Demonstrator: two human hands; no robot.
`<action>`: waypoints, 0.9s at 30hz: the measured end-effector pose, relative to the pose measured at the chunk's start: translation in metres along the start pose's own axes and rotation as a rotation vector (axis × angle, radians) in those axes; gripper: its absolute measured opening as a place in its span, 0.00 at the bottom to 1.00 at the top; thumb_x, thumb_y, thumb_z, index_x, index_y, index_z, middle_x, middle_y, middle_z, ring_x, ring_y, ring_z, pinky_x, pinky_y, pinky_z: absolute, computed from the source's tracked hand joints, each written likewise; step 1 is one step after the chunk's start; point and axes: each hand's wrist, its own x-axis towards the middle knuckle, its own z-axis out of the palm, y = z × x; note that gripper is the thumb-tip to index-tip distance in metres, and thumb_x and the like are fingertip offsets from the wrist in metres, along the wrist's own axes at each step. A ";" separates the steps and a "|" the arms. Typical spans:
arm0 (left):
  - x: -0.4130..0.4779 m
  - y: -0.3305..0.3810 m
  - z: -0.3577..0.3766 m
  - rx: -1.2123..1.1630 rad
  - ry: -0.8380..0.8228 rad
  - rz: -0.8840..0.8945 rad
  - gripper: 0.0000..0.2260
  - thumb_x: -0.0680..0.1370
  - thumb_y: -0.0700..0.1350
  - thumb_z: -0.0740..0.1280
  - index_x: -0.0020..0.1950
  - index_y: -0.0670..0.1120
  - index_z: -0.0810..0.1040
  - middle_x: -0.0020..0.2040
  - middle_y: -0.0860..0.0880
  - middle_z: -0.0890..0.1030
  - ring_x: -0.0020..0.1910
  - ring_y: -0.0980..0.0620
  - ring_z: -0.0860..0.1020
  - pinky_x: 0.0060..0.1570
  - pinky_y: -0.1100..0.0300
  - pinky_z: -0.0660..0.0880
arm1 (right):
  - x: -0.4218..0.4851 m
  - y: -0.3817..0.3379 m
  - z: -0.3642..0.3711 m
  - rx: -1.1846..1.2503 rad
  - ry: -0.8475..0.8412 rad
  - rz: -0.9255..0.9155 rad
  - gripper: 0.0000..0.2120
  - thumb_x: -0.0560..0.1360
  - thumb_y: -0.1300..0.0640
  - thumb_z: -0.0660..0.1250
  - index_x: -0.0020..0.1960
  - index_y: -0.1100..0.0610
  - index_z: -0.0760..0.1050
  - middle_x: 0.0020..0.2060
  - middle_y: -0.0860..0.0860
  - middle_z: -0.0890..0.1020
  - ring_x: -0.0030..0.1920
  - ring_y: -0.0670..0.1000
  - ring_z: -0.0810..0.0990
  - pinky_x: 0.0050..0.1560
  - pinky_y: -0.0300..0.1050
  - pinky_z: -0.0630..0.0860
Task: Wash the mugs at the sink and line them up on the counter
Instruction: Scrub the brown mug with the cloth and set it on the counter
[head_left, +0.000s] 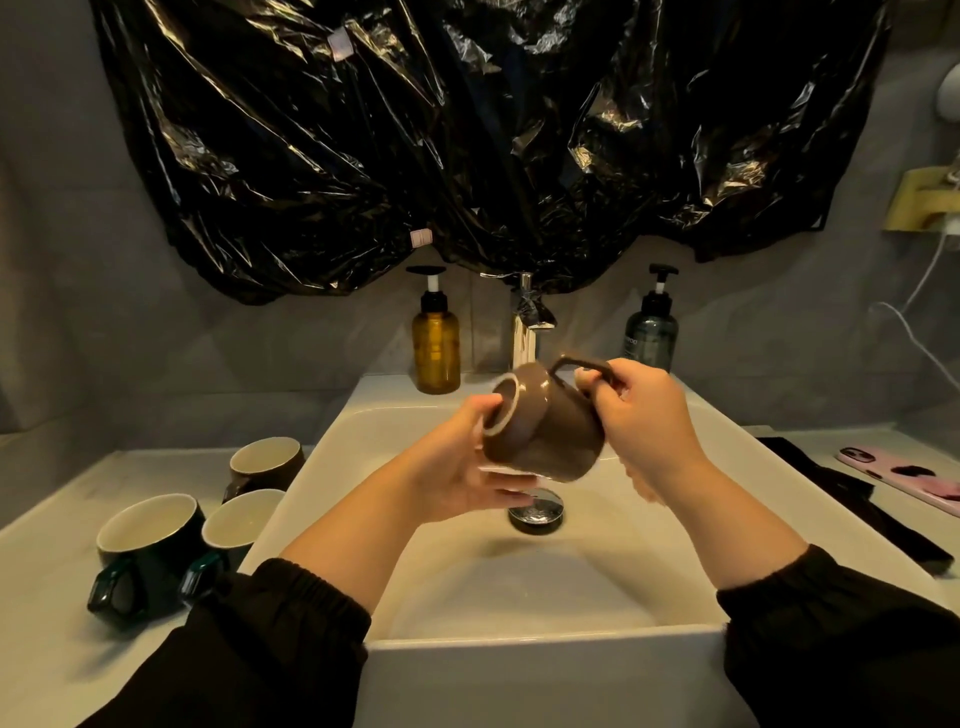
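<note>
**Holding one mug over the sink: contents of the view**

1. Held mug (545, 431): brown, glossy, up in the air over the middle of the sink (675, 639). It is tipped steeply, base turned to the far left, mouth turned down and near, handle uppermost on the right.
2. Right hand (644, 415): fingers curled round the held mug's handle, gripping it.
3. Left hand (467, 467): thumb against the base rim, fingers stretched fairly straight beneath the mug's lower edge, cupping it from the left. This part is blurred.
4. Sleeves (270, 623): black, elastic cuffs, pushed up both forearms.
5. Drain stopper (537, 512): chrome, round, in the basin floor just below the held mug.
6. Tap (527, 322): chrome, at the far rim, centre.
7. Amber bottle (436, 348): pump top, upright, left of the tap.
8. Grey bottle (651, 338): pump top, upright, right of the tap.
9. Surface (52, 571): pale, on both sides of the sink.
10. Three mugs upright on the left surface, close together: far mug (265, 462), brown; black mug (150, 540), nearest left, handle toward the viewer; green mug (236, 525), just beside the sink wall.
11. Phone (904, 475): pink patterned case, flat on the right surface.
12. Long black object (857, 504): beside the phone; kind unclear.
13. Black plastic sheeting (467, 130): crumpled, hung on the far wall.
</note>
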 end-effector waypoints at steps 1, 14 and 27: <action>0.002 0.000 0.002 0.184 0.118 0.067 0.21 0.78 0.56 0.61 0.67 0.48 0.71 0.66 0.43 0.73 0.61 0.42 0.75 0.58 0.48 0.74 | 0.000 0.001 -0.003 -0.105 -0.009 -0.027 0.09 0.78 0.57 0.63 0.42 0.57 0.77 0.37 0.53 0.80 0.40 0.54 0.77 0.37 0.45 0.71; 0.004 -0.015 0.012 1.232 0.324 0.633 0.04 0.80 0.49 0.61 0.48 0.51 0.72 0.43 0.51 0.77 0.44 0.51 0.75 0.42 0.60 0.73 | -0.011 -0.010 0.010 -0.572 -0.309 -0.269 0.09 0.79 0.55 0.60 0.52 0.56 0.78 0.48 0.52 0.79 0.48 0.52 0.76 0.51 0.47 0.73; 0.006 -0.006 0.008 0.688 0.571 0.439 0.10 0.82 0.47 0.56 0.49 0.44 0.74 0.46 0.41 0.79 0.48 0.43 0.80 0.48 0.45 0.80 | 0.001 -0.010 -0.010 0.389 -0.461 0.382 0.10 0.77 0.47 0.65 0.48 0.52 0.81 0.44 0.49 0.82 0.49 0.48 0.77 0.48 0.45 0.72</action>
